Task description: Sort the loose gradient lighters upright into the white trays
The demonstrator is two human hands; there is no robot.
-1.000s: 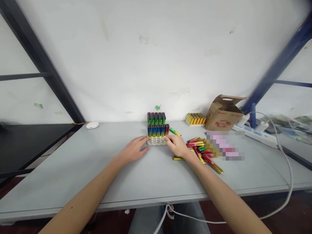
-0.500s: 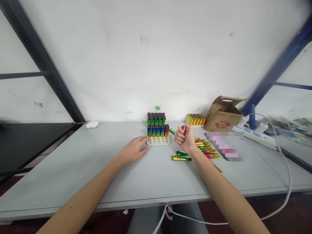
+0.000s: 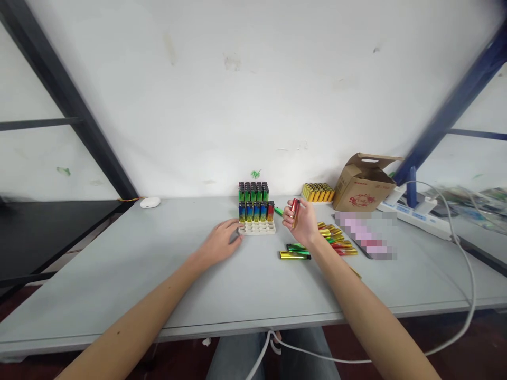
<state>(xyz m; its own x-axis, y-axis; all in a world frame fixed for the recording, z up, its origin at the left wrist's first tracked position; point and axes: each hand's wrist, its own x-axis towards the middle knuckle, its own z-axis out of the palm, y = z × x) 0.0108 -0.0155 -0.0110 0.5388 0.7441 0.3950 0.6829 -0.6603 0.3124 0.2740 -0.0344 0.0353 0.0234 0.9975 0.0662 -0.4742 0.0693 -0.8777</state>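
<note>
My right hand (image 3: 304, 222) is raised over the desk, its fingers closed around a red and gold lighter (image 3: 294, 208) held upright. Spread flat, my left hand (image 3: 220, 240) rests on the desk, its fingertips at the left edge of a white rack (image 3: 257, 230) with round holes. Blue-gold lighters (image 3: 249, 211) and one red lighter (image 3: 270, 211) stand in the rack, with rows of green lighters (image 3: 253, 192) behind them. Under and beside my right wrist lies a pile of loose lighters (image 3: 344, 246) in gold, green and red. A single gold lighter (image 3: 294, 255) lies at the pile's left.
A tray of yellow lighters (image 3: 318, 193) stands by the wall beside an open cardboard box (image 3: 362, 190). To the right are a power strip (image 3: 415, 219), a blurred-out flat item (image 3: 366, 237) and a white cable (image 3: 471, 285). A white case (image 3: 149, 202) sits at the back left.
My right hand has turned and its fingers have loosened somewhat, so more of the red and gold lighter shows. My left hand stays at the rack's edge.
</note>
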